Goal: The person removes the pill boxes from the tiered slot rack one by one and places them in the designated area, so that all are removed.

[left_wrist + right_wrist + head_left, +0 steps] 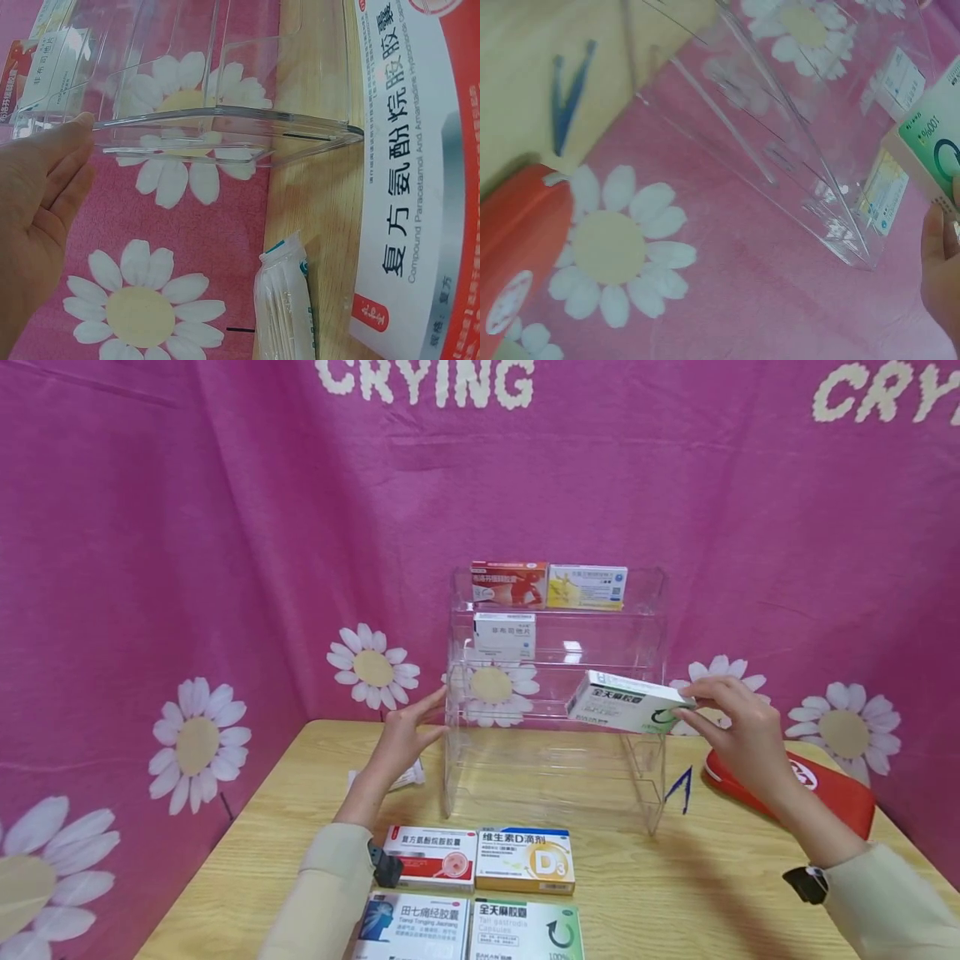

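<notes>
Pinched by its right end between the thumb and fingers of my right hand [738, 731] is a white and green medicine box [626, 703]. It tilts a little, in front of the middle tiers of a clear acrylic display rack [447, 760]. My left hand [405, 737] lies with extended fingers against the rack's left side. On the top tier stand a red medicine box [509, 585] and a yellow and white one [587, 587]. A white medicine box [505, 637] stands on the tier below, at the left. The right wrist view catches only the green end of the held box [928, 142].
Several medicine boxes lie on the wooden table [637, 902] before the rack, including a red and white box [430, 858] and an orange vitamin D box [524, 860]. A red case [832, 793] and blue tweezers [681, 789] lie right; a cotton swab packet [283, 300] lies left.
</notes>
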Motion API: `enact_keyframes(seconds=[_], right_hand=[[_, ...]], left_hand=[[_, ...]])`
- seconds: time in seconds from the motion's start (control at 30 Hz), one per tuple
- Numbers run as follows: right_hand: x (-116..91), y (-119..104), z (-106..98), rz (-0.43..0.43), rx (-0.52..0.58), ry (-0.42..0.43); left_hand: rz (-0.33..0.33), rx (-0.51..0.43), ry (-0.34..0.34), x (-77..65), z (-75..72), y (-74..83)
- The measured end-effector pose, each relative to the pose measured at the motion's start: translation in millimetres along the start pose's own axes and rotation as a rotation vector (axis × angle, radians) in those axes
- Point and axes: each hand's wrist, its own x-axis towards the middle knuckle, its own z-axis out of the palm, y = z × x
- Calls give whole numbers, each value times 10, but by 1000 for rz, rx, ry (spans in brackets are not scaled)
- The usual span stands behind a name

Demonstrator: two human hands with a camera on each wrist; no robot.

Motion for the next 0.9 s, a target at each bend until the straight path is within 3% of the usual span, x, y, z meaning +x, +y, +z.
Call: enact_keyframes(seconds=[0.23,0.47,0.9], right_hand=[[-376,8,-53,-58,40,-82],[-716,-42,-45,0,29,-221],[-1132,-35,7,62,136,-347]], left_hand=[[0,-15,2,-4,6,3],[-9,-15,1,-12,5,12],[0,-25,7,-12,9,10]])
